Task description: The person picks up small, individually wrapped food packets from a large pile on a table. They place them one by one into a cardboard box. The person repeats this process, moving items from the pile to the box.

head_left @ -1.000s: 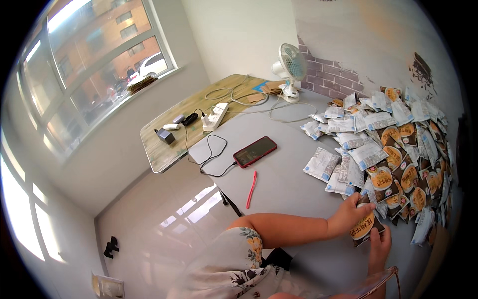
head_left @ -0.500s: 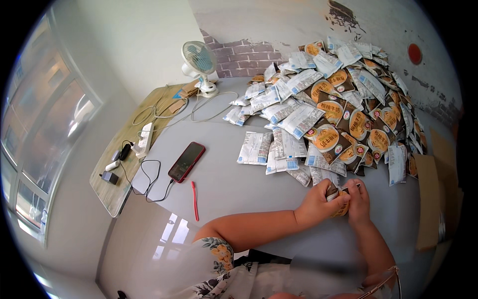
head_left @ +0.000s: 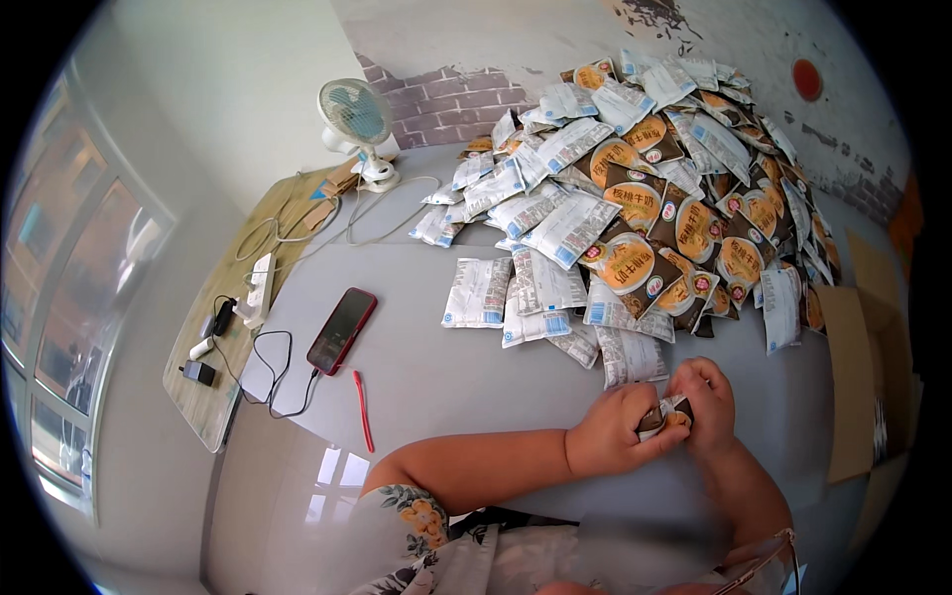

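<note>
Between both hands, over the near right part of the table, is a small brown, orange and white packet (head_left: 678,409), mostly covered by my fingers. My left hand (head_left: 613,432) is closed around its left side with the thumb in front. My right hand (head_left: 706,405) grips it from the right, fingers curled. Just beyond lies a large heap of similar sealed packets (head_left: 632,203), some with their brown printed faces up, others with white backs up. A white packet (head_left: 632,357) at the heap's near edge is closest to my hands.
A red-cased phone (head_left: 342,330) lies on the grey table (head_left: 436,382) with a cable attached. Beside it is a red pen-like stick (head_left: 363,412). A small fan (head_left: 358,129), a power strip (head_left: 259,290) and a charger (head_left: 198,372) stand left; an open cardboard box (head_left: 849,387) is at right.
The whole view has shifted slightly, with the table and heap moved left in the picture. Both hands still hold the packet, which shows more between them; the fingers are more tightly curled.
</note>
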A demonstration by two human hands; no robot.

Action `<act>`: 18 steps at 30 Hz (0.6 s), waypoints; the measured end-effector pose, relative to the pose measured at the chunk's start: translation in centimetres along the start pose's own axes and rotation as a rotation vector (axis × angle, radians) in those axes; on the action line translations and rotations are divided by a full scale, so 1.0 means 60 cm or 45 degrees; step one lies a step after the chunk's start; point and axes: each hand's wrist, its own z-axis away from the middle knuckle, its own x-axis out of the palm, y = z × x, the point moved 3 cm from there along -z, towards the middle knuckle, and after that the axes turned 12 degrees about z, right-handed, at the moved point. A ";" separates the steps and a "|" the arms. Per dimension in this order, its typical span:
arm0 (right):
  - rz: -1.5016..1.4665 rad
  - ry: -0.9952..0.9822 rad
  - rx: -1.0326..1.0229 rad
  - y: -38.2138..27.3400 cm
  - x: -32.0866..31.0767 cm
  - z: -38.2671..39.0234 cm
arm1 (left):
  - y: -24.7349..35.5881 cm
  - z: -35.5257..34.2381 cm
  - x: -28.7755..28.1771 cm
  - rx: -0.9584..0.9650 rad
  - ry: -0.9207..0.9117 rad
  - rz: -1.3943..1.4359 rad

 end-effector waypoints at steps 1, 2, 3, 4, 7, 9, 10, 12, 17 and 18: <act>-0.031 -0.015 0.021 -0.004 0.002 0.002 | 0.005 -0.001 0.000 0.057 -0.026 -0.037; -0.061 -0.029 0.042 -0.007 0.005 0.003 | 0.013 -0.001 0.000 0.132 -0.036 -0.064; -0.079 -0.032 0.051 -0.010 0.007 0.004 | 0.022 -0.001 0.001 0.209 -0.045 -0.091; -0.097 -0.035 0.061 -0.014 0.008 0.005 | 0.027 -0.001 0.002 0.285 -0.053 -0.117; -0.188 -0.062 0.121 -0.015 0.010 0.003 | 0.031 0.001 0.007 0.493 0.002 -0.207; -0.181 -0.034 0.199 -0.015 0.009 0.000 | 0.027 0.000 0.009 0.404 -0.024 -0.220; -0.137 0.006 0.253 -0.016 0.008 -0.002 | 0.024 -0.001 0.010 0.361 -0.039 -0.225; -0.035 0.096 0.315 -0.016 0.004 -0.007 | -0.009 0.001 0.009 -0.268 0.013 0.084; 0.061 0.206 0.225 0.009 0.007 -0.020 | -0.051 -0.009 -0.002 -0.865 0.344 0.966; 0.111 0.198 0.178 0.011 0.007 -0.022 | -0.051 -0.009 -0.002 -0.858 0.344 0.977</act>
